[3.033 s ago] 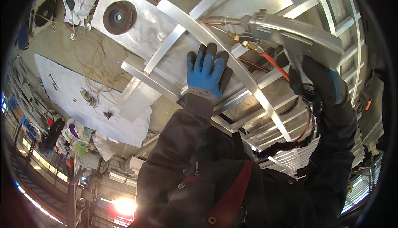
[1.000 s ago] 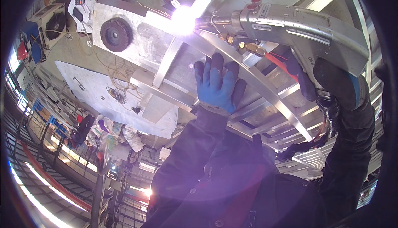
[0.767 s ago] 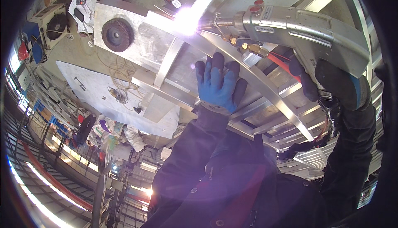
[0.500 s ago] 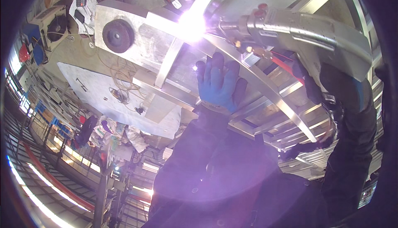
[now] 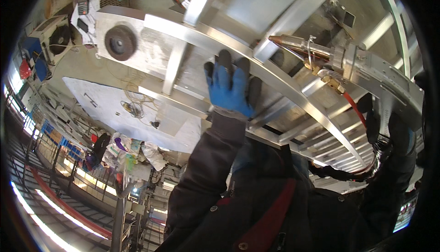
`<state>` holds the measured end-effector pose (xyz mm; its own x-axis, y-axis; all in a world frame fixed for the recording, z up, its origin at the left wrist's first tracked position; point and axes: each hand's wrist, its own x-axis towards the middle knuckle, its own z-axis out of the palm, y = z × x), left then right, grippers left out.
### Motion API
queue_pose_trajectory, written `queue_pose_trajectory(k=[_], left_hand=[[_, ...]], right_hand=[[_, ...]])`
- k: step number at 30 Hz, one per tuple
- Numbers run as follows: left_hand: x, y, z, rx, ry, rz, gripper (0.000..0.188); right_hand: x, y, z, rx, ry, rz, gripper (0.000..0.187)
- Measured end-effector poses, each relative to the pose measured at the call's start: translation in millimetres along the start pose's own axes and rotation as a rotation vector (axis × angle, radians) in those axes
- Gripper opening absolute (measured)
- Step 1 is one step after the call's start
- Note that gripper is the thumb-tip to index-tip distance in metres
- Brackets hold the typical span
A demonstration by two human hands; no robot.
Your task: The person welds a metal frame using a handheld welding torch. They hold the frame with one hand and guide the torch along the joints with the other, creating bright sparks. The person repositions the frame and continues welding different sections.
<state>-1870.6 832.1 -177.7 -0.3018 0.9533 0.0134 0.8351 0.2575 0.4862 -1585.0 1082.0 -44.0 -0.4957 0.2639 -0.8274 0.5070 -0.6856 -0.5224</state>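
Note:
My left hand [image 5: 229, 84], in a blue work glove with dark fingertips, lies with fingers spread on the metal frame [image 5: 293, 89], beside its long curved-looking bar. At the right, my right hand [image 5: 399, 130] is gloved too and wrapped round the handle of a welding torch [image 5: 366, 68]; the torch body partly hides its fingers. The torch's copper-coloured nozzle tip points left, just above a joint between two bars and apart from them. No arc glows at the tip. A red hose runs down from the brass fittings under the torch.
A dark round disc [image 5: 120, 42] sits on a metal plate at the frame's left end. Papers [image 5: 87, 20] with a calculator, and a fan [image 5: 59, 39], are farther left. A white sheet [image 5: 101, 110] with coiled wire lies beyond the frame. A phone-like dark object [image 5: 349, 19] is upper right.
The bright welding glare has gone out. My right hand has drawn the torch right and down, off the bar joint. My left hand stays spread on the frame, slightly farther left in view.

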Motion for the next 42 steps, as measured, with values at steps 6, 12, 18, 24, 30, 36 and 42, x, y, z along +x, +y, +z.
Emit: queue_pose_trajectory(k=[6, 12, 18, 24, 30, 36, 42], left_hand=[[-3, 0, 9, -0.090, 0.136, -0.024, 0.051], [-8, 3, 4, -0.132, 0.091, -0.063, 0.047], [-8, 7, 11, -0.293, 0.221, -0.112, 0.047], [-48, 60, -2, -0.111, 0.106, 0.057, 0.048], [-75, 105, 35, -0.185, 0.030, 0.043, 0.043], [-83, 113, 43, -0.096, 0.009, 0.025, 0.046], [-83, 131, 36, 0.105, -0.035, -0.081, 0.045]], right_hand=[[-14, 15, 5, 0.020, -0.058, -0.060, 0.044], [-12, 11, 16, -0.016, -0.126, -0.155, 0.052], [-55, 23, 8, -0.027, -0.027, 0.033, 0.057], [-103, 55, -13, 0.003, 0.012, -0.109, 0.056], [-116, 84, -20, -0.009, 0.065, 0.022, 0.058], [-98, 98, -26, -0.057, -0.085, -0.029, 0.049], [-94, 99, -31, -0.130, -0.125, 0.005, 0.048]])
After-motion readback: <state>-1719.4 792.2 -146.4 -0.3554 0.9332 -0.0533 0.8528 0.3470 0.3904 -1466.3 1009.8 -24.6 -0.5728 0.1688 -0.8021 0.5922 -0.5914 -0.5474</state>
